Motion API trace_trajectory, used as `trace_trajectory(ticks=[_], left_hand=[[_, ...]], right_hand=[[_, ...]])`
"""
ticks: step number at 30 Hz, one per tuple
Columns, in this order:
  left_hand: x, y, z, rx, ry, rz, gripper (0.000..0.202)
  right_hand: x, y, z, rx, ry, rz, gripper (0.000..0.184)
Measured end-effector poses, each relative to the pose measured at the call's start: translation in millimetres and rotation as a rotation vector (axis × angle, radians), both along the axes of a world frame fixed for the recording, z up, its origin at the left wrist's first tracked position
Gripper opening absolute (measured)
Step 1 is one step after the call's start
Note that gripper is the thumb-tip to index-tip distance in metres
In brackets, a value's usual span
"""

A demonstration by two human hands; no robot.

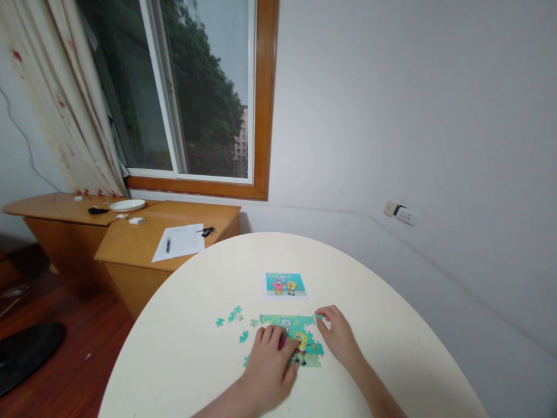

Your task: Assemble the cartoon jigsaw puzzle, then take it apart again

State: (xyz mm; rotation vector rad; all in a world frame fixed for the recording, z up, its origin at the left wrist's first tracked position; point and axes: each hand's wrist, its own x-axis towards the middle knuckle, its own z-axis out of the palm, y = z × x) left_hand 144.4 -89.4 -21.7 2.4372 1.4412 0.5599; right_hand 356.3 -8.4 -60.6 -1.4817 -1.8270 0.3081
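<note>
Puzzle: the partly joined jigsaw point(310, 348) lies flat on the near half of the round table point(348, 278), in front of me; it shows a yellow cartoon figure on teal, and its right side is notched and uneven.
Left hand: my left hand point(267, 364) rests over the left part of the jigsaw and covers some of it; its fingers are spread, thumb apart from them, and I grip nothing with it that I can see.
Right hand: my right hand point(338, 337) is at the jigsaw's far right corner, thumb and forefinger together on a small teal piece point(319, 317); whether that piece touches the rest I cannot tell.
Loose pieces: several teal and pale green pieces point(243, 337) lie scattered to the left of the jigsaw, one partly hidden beside my left hand.
Picture card: just beyond the jigsaw on the far side, a card point(286, 285) lies flat with a similar cartoon scene.
Wooden table: to the far left, a wooden table point(217, 213) carries a sheet of paper point(187, 238) with a dark pen point(168, 245) on it, keys point(206, 231) at its right edge, and a white plate point(127, 205) farther left.
Window: beyond that, a wood-framed window point(209, 87) shows a tree, with a pale curtain point(65, 93) at left.
Wall: to the right, a white socket point(405, 216).
</note>
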Motion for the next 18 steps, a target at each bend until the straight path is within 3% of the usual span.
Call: trace_trajectory(ticks=[18], left_hand=[[0.0,-0.5,1.6,-0.015,0.012,-0.004,0.039]], right_hand=[[-0.3,0.7,-0.7,0.011,0.021,-0.001,0.016]])
